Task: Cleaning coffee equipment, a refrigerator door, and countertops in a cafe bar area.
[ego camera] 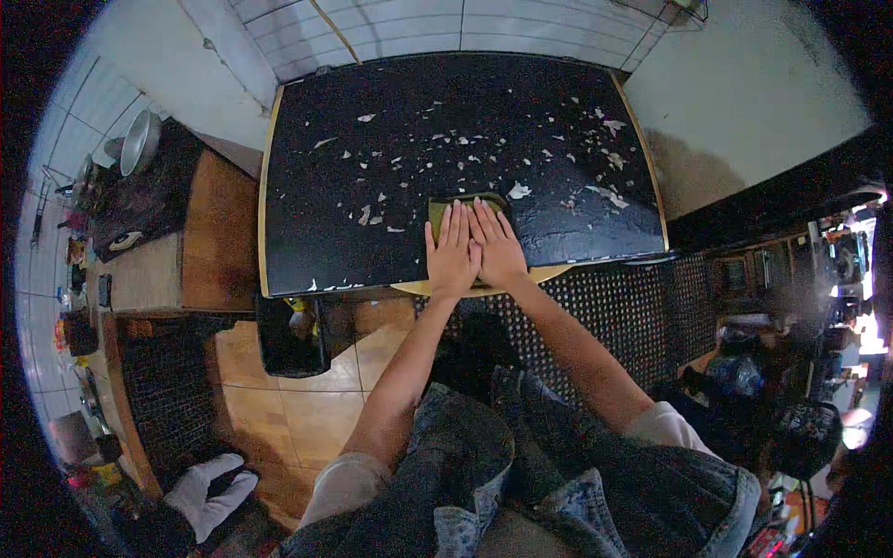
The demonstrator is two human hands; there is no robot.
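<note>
My left hand (453,265) and my right hand (501,254) lie flat, side by side and touching at the thumbs. Beneath them is a folded olive-green cloth (437,211), pressed against the black tabletop (314,188) near its front edge. Most of the cloth is hidden under my palms; only its far part shows past the fingers. Many pale, ragged flecks (519,190) are scattered over the black surface; whether they are loose flakes or worn patches I cannot tell. A yellow curved edge (551,274) juts out at the front, below my wrists.
A wooden counter (220,237) with a metal bowl (139,143) stands at the left. Under the table's left front is a black bin (289,349). Dark perforated panelling (607,314) lies at the right. A white cloth (209,492) is at lower left, over the tiled floor (314,418).
</note>
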